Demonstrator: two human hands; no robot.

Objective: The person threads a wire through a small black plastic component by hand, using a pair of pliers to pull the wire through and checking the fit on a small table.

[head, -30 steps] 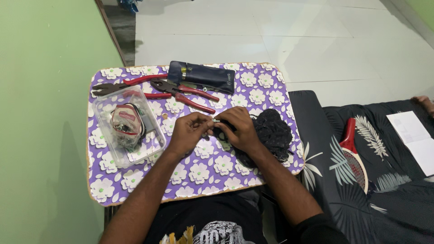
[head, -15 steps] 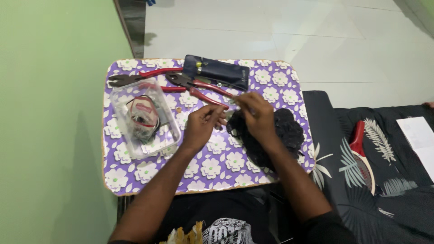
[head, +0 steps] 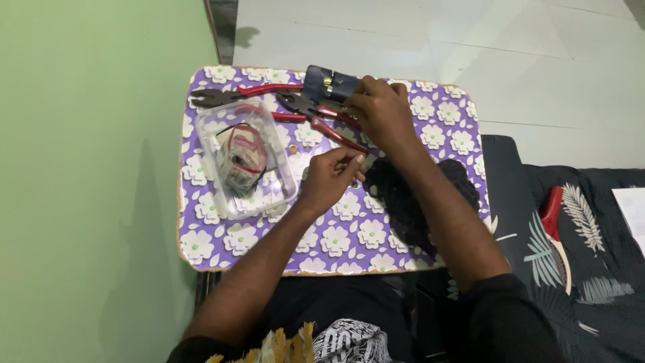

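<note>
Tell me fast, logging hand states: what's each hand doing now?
Left hand: fingertips pinched shut, possibly on something small; cannot be told.
Right hand: fingers curled on the dark blue rectangular pouch; grip unclear.

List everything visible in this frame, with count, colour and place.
table: one, purple floral cover, centre.
pliers: two or three, red handles, table's far side.
tool pouch: one, dark blue, far edge.
plastic container: one, clear, holds coiled wires, table's left.
black bundle: one, table's right.
bedding: dark, leaf print, right.
red-handled tool: one, on bedding.
paper: white, far right.
left hand: fingers pinched, mid-table.
right hand: at pouch.
</note>
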